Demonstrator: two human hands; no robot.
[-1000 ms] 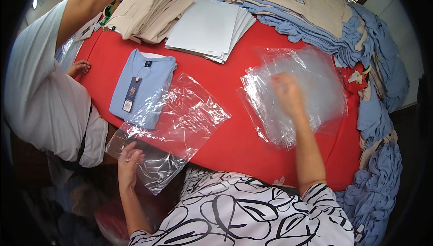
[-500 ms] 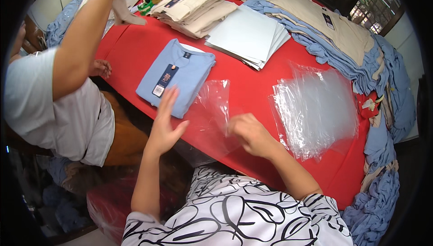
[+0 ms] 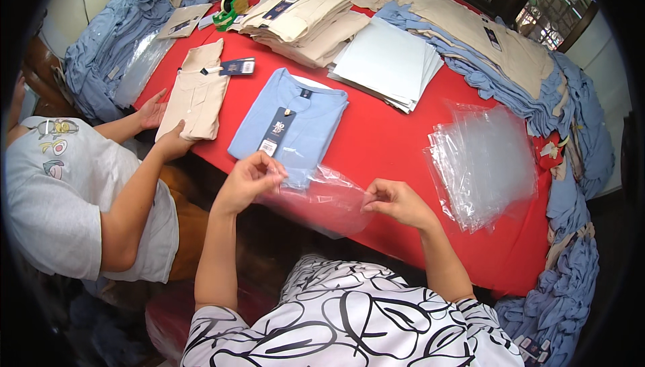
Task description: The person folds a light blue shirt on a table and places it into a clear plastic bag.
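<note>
A clear plastic bag [image 3: 329, 199] is stretched between my two hands at the table's near edge. My left hand [image 3: 250, 182] pinches one side of it, just in front of a folded blue shirt [image 3: 306, 121]. The other side is pinched by the fingertips of my right hand [image 3: 396, 202]. A dark hang tag [image 3: 277, 132] lies on the front of the shirt, which rests flat. The bag's near part overlaps the shirt's lower edge. To the right lies a stack of clear plastic bags [image 3: 484, 165].
At left, a co-worker's hands hold a folded beige shirt [image 3: 195, 98] with a tag. Behind stand piled beige shirts [image 3: 302, 14], white sheets [image 3: 383, 61] and a green tape dispenser [image 3: 225, 17]. Loose blue garments [image 3: 574, 98] line the right edge of the red table [image 3: 396, 138].
My left hand has closed on the bag, and the bag is now spread between both hands. The co-worker has brought a folded beige shirt down onto the table.
</note>
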